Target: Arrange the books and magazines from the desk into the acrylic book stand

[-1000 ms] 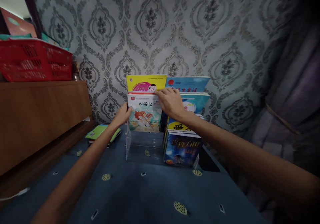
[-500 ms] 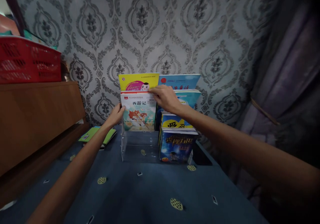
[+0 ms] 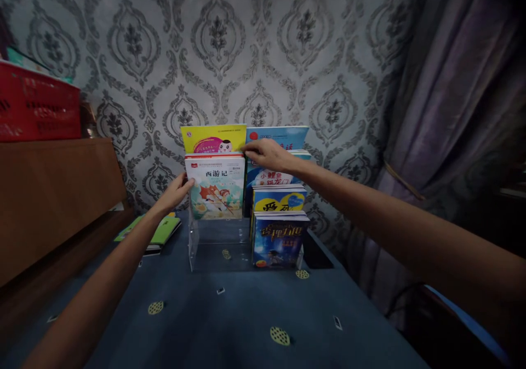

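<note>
From where I stand, the white book point(image 3: 216, 193) is upright at the clear rack's point(image 3: 192, 251) left side, before the yellow book point(image 3: 205, 134). The left hand point(image 3: 172, 193) grips its left edge between thumb and fingers. The right hand point(image 3: 267, 155) touches its top right corner, fingers bent; whether they pinch, I can't tell. A green book point(image 3: 166, 231) lies left.

left hand point(image 3: 175, 191): bare | right hand point(image 3: 267, 154): bare | forearms point(image 3: 378, 211): bare, slim, smooth-contoured, tapered
</note>
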